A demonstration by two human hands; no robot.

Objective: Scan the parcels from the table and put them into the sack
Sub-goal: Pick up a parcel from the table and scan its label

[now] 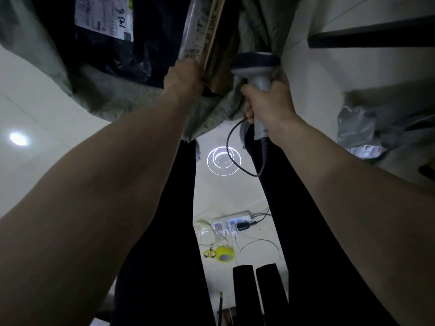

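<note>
The sack [101, 100] is grey-green woven cloth, matt and coarse. Inside it, a black parcel [113, 52] is wrapped in crinkled glossy plastic film with a white paper label [103, 17]; beside it a flat box [213, 31] looks like brown cardboard under a clear shiny sleeve. The barcode scanner [256, 67] is smooth grey plastic (its head darker), with a rubbery black cable [229, 147]. The floor [35, 109] is pale, polished tile reflecting lamps. The tape roll [225, 254] is glossy yellow.
</note>
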